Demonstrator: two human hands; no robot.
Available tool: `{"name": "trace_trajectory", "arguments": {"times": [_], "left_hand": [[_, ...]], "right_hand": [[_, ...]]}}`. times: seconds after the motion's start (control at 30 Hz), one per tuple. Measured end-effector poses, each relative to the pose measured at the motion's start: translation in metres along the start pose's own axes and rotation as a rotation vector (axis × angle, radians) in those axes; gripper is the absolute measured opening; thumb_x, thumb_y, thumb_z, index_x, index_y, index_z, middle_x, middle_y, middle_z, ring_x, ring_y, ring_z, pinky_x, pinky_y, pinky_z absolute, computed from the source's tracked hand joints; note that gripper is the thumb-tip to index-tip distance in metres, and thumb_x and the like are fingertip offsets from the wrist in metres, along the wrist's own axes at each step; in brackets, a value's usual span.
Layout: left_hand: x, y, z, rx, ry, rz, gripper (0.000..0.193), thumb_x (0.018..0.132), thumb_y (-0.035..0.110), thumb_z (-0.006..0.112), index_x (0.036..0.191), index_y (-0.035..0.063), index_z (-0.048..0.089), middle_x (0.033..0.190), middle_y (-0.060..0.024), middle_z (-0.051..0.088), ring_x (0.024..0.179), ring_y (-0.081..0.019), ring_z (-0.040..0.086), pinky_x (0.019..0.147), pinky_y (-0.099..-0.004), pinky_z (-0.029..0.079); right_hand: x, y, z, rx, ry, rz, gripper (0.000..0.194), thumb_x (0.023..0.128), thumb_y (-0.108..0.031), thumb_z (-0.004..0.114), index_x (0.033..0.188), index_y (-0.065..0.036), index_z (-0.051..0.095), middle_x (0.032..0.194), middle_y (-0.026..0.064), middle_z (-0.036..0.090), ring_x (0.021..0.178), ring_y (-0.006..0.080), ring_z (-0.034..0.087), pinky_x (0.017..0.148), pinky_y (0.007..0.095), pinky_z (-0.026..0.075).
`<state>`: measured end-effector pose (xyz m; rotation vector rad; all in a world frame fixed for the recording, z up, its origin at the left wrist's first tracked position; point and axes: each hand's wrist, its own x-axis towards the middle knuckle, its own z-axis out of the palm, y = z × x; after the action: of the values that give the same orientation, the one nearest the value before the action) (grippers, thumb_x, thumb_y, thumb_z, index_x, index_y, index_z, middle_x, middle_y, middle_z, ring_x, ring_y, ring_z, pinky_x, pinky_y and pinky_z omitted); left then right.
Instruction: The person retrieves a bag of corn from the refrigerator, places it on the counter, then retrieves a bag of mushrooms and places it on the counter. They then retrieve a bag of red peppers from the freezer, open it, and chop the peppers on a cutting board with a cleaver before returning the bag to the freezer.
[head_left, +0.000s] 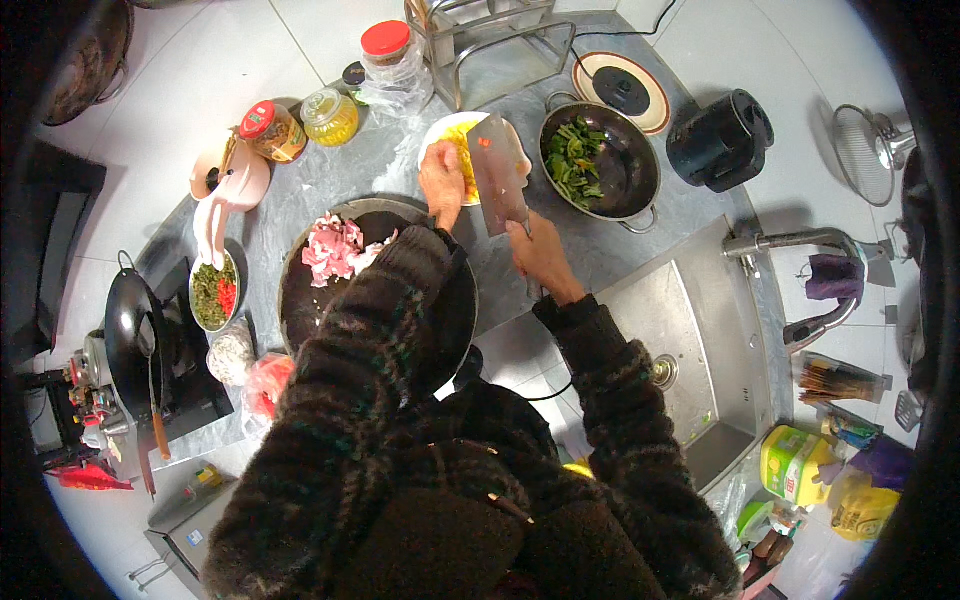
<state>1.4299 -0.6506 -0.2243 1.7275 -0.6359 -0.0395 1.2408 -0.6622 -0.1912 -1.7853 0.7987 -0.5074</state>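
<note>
My right hand (541, 253) grips the handle of a broad-bladed cleaver (496, 184). Small orange bits cling to the blade, which is above the right part of a white plate (448, 122). Yellow chopped food (469, 139) shows on the plate. At the plate's left edge is my left hand (441, 180), its fingers curled; whether they hold anything is hidden. Under my left sleeve lies a round dark chopping board (304, 307) with chopped raw meat (330, 251) on it. To the right of the plate stands a two-handled pan (630, 165) with cut leafy greens (574, 161).
A steel sink (645, 315) lies right, beyond it a faucet (795, 238). A black electric kettle (712, 142) stands behind. Left are an oval dish (214, 292) of chopped green and red food and a wok (133, 337). Jars (276, 133) and a metal rack (510, 64) line the back.
</note>
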Motion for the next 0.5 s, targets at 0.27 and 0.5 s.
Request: {"name": "trace_trajectory", "arguments": {"times": [0.27, 0.5], "left_hand": [[0.012, -0.016, 0.0, 0.216, -0.123, 0.069, 0.023, 0.085, 0.022, 0.063, 0.095, 0.0013, 0.062, 0.09, -0.0166, 0.064, 0.08, -0.0312, 0.062, 0.075, -0.0381, 0.048], [0.016, 0.017, -0.102, -0.778, -0.099, -0.227, 0.018, 0.091, 0.009, 0.055, 0.106, -0.0006, 0.057, 0.098, -0.0105, 0.063, 0.084, -0.0183, 0.061, 0.078, -0.0295, 0.05]], "right_hand": [[-0.017, -0.017, -0.006, -0.004, 0.018, 0.079, 0.022, 0.088, -0.019, 0.051, 0.098, -0.001, 0.057, 0.069, 0.0142, 0.056, 0.062, 0.0263, 0.056, 0.055, 0.0368, 0.042], [-0.051, -0.021, -0.018, 0.084, 0.182, 0.089, 0.018, 0.09, -0.019, 0.05, 0.091, -0.002, 0.056, 0.058, 0.0054, 0.052, 0.047, 0.0129, 0.05, 0.045, 0.0299, 0.041]]}}
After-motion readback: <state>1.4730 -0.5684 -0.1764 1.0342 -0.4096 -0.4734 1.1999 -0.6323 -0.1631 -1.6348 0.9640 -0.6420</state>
